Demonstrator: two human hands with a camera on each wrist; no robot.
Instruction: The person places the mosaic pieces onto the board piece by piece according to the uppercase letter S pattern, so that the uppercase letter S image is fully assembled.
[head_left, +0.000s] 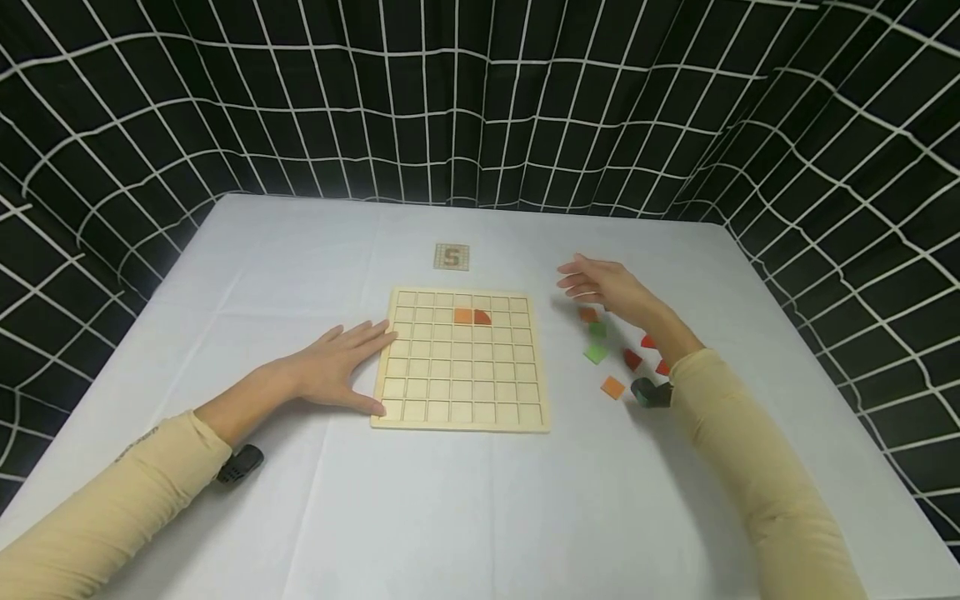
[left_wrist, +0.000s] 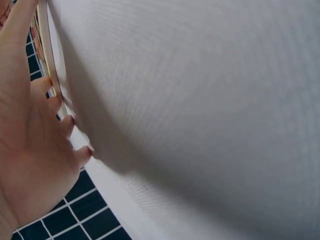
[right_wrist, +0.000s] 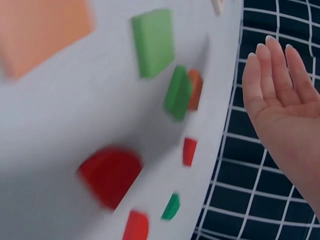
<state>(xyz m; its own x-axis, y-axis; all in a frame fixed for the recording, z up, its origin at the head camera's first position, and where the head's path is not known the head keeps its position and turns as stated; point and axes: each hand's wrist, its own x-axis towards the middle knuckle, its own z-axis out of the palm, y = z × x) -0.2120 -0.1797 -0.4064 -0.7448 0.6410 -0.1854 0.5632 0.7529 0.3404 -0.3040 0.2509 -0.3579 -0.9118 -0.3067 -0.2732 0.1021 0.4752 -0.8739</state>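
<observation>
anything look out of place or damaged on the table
Nothing looks spilled or visibly damaged. The wooden board lies flat, with an orange square and a reddish quarter-round piece on its grid. The loose coloured pieces to its right lie scattered at mixed angles, probably just a working spread.

On the white cloth-covered table (head_left: 420, 517), a pale wooden grid board (head_left: 461, 371) lies mid-table, with an orange square tile (head_left: 463, 316) in its second row from the far edge and a red-orange quarter-round tile (head_left: 482, 317) just right of it; a small beige square card (head_left: 452, 257) lies behind the board, toward the table's far edge. Between board and table's right edge, a light green square tile (head_left: 596, 354) lies behind a loose orange square tile (head_left: 612, 387) and left of a red quarter-round tile (head_left: 632, 359)
</observation>
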